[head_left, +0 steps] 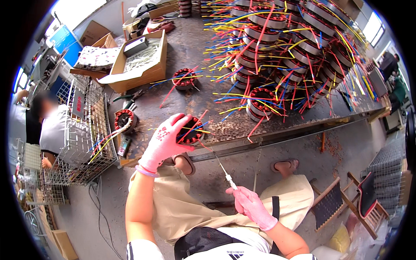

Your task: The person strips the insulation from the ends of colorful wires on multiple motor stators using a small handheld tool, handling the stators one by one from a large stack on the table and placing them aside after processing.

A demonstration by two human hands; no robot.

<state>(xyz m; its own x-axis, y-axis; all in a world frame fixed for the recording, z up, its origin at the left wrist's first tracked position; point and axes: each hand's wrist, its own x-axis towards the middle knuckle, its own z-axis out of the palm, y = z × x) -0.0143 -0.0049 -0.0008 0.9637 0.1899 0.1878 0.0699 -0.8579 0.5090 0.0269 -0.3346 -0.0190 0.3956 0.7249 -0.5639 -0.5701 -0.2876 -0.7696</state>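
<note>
My left hand (167, 138), in a pink glove, is closed around the rim of a motor stator (190, 135) with red windings, at the table's near edge. Blue, yellow and red leads stick out of this stator. A thin lead runs from it down toward me to a slim white sleeve (230, 180). My right hand (251, 206), also gloved in pink, pinches the lower end of that sleeve over my lap. A second stator (185, 80) lies just beyond my left hand, and a third stator (125, 120), with its leads in a white sleeve, sits to the left.
Tall stacks of stators (294, 52) with loose coloured leads fill the table's right side. A cardboard box (143, 60) of thin white sleeves stands back left, near green-handled pliers (129, 99). A wire cage (82, 143) is at left; a wooden chair (351, 199) is on the right floor.
</note>
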